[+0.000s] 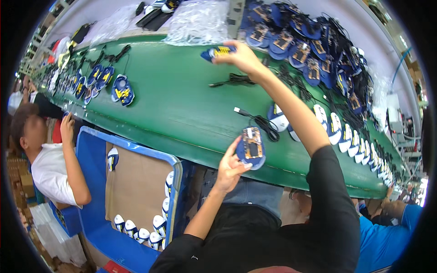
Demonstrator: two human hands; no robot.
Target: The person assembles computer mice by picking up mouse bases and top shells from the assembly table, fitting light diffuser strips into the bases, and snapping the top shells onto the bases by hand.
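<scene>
My left hand (229, 171) is closed on the edge of an open computer mouse base (251, 149), blue-rimmed with a bare circuit board facing up. The base is held just over the near edge of the green conveyor belt (182, 109). Farther off, my outstretched right hand (239, 57) grips a blue mouse shell (210, 54) with yellow parts inside, above the belt's far side. Beside the mouse base, a coiled black cable (268, 128) with a white-tipped plug lies on the belt. Under my right forearm is a white-and-blue mouse (276, 119), partly hidden.
Open mouse bases with boards (300, 52) are heaped at the back right. White-and-blue mice (336, 127) line the belt to the right. At left lie open blue-and-yellow shells (123, 90). A blue bin (86, 182) holding mice stands near a seated co-worker (57, 168).
</scene>
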